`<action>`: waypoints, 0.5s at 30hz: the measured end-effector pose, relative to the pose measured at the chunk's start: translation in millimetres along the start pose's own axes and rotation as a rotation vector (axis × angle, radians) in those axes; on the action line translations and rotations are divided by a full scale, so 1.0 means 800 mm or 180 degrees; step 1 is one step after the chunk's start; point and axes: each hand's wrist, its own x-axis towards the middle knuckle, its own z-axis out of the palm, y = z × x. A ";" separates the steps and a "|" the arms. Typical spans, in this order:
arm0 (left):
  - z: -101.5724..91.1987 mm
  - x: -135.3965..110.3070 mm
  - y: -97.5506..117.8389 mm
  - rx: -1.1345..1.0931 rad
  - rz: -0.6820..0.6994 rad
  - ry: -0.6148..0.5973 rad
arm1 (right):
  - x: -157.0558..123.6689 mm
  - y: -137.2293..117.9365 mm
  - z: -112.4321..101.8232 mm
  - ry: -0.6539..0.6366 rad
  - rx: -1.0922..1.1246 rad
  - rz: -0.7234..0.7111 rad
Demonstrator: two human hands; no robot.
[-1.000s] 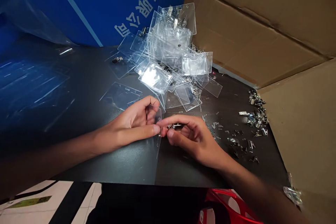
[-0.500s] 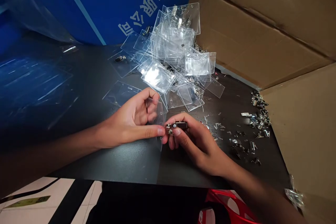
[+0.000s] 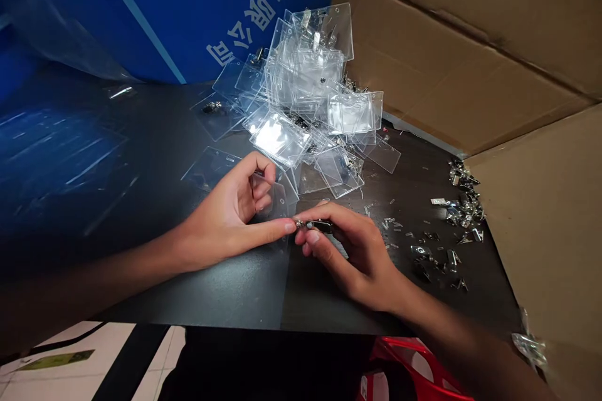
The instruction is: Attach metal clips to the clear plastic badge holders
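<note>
My left hand (image 3: 239,207) is closed on a clear plastic badge holder (image 3: 279,195), its thumb pressed near the punched edge. The rest of that holder is partly hidden behind the fingers. Between the thumb and fingers of my right hand (image 3: 355,250) is a small metal badge clip (image 3: 320,225). Its snap end meets the tip of my left thumb at the holder's edge. Whether the strap passes through a hole I cannot tell. Just beyond both hands lies a heap of clear badge holders (image 3: 305,81), some with clips on them.
Loose metal clips (image 3: 463,203) lie to the right by a cardboard wall (image 3: 536,213). Tiny clear plastic bits (image 3: 390,224) are scattered on the dark table (image 3: 226,301). A blue panel (image 3: 155,6) stands behind. Below the table edge is a red plastic object (image 3: 414,363).
The clip has turned in my right fingers and its snap end has come against my left thumb. The held badge holder is tilted flatter. The view has shifted slightly.
</note>
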 end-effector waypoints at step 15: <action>0.005 -0.001 -0.004 0.0033 -0.0211 0.0178 | 0.005 0.003 0.001 0.0147 -0.0535 -0.0278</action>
